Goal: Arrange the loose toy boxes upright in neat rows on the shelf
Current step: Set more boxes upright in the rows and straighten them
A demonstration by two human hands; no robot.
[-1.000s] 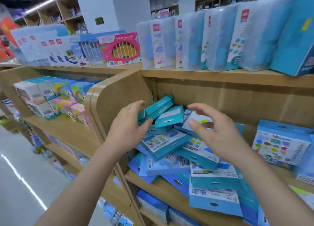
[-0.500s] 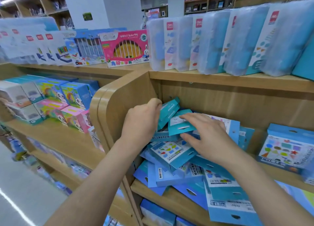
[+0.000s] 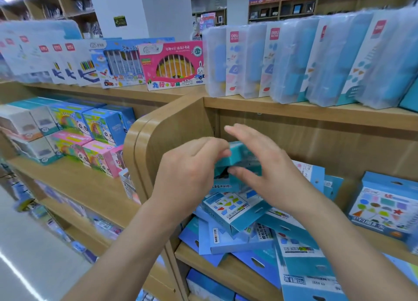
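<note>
Step, by the look: lift one teal box [image 3: 239,157] off the pile [image 3: 235,210] & stand it at the row's start. For doing it well, L to R: aim for the side panel [image 3: 176,128], turn box upright in the air before lowering, seat it flush vs panel & back wall for a square first row. Clear a bare patch of shelf [image 3: 235,278] first; no standing a box on slanted ones. Go easy over the pile: heaped flat & crooked, some past the front edge, prob. slides if bumped. Grip now: pinching box's left end w/ L hand [image 3: 190,174], fingertips curled over the top edge, firm, nowhere near open. Holding box in the air betw. both hands, just above the pile, near the panel; tilt hard to read, blurred. Cupping box's right side w/ R hand [image 3: 269,165], mostly open: thumb pressed on the front face, fingers [image 3: 246,134] straight & spread above; fingertip contact w/ box: can't tell.
</note>
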